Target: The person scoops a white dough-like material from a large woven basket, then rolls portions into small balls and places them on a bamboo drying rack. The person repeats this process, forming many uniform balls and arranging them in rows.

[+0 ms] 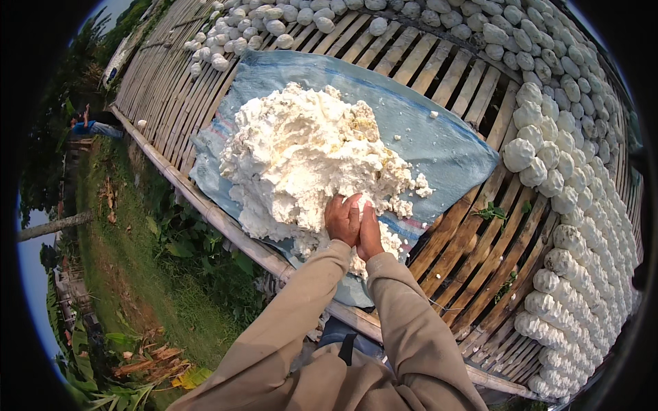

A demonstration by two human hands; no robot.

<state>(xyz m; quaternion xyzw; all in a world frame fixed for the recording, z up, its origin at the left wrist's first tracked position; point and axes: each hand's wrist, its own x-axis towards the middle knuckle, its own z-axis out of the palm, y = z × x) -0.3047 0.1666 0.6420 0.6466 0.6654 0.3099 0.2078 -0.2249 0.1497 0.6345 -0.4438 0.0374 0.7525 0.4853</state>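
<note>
A big heap of white crumbly paste lies on a blue woven sheet spread over a bamboo slat platform. My left hand and my right hand are pressed together at the near edge of the heap. They cup a lump of the white paste between the palms, with only a little of it showing above the fingers. Both forearms wear tan sleeves and come up from the lower edge.
Rows of several shaped white lumps line the right side and far end of the platform. A bamboo pole edges the platform on the left, with grass and plants below. A person in blue stands far off at the left.
</note>
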